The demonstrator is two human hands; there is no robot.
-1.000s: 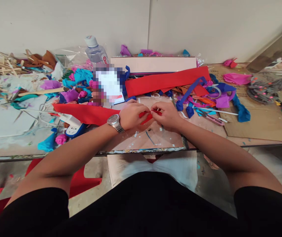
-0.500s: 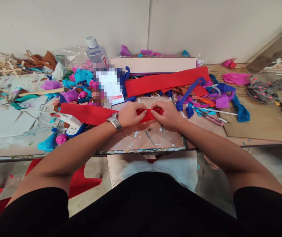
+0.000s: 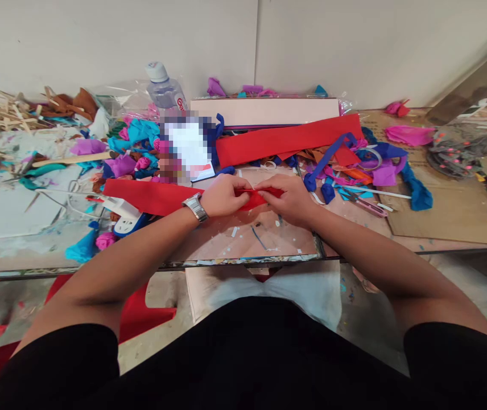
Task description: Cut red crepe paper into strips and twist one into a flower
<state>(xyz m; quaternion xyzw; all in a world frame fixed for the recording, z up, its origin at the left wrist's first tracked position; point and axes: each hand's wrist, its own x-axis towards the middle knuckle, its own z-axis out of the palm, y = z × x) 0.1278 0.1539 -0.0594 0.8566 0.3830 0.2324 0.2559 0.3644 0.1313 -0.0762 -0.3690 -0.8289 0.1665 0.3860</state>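
Note:
A long strip of red crepe paper (image 3: 149, 197) runs from the left of the table to between my hands. My left hand (image 3: 225, 196), with a metal watch (image 3: 195, 207) at its wrist, pinches the strip between thumb and fingers. Close beside it, my right hand (image 3: 288, 198) pinches the same paper, and the fingertips of both hands almost meet. The part between them looks folded or gathered, though my fingers hide much of it. A second red strip (image 3: 286, 140) lies flat behind my hands.
A phone (image 3: 190, 149) and a water bottle (image 3: 164, 88) stand at the back left. Near my left forearm lies a power strip (image 3: 126, 222). Crumpled paper pieces (image 3: 141, 132) cover the table's left side. A pink cutter (image 3: 369, 206) lies right of my hands, beside cardboard (image 3: 452, 219).
My fingertips have shifted slightly on the red paper, the right ones moving a little left and closer to the left hand. The second strip lies as before.

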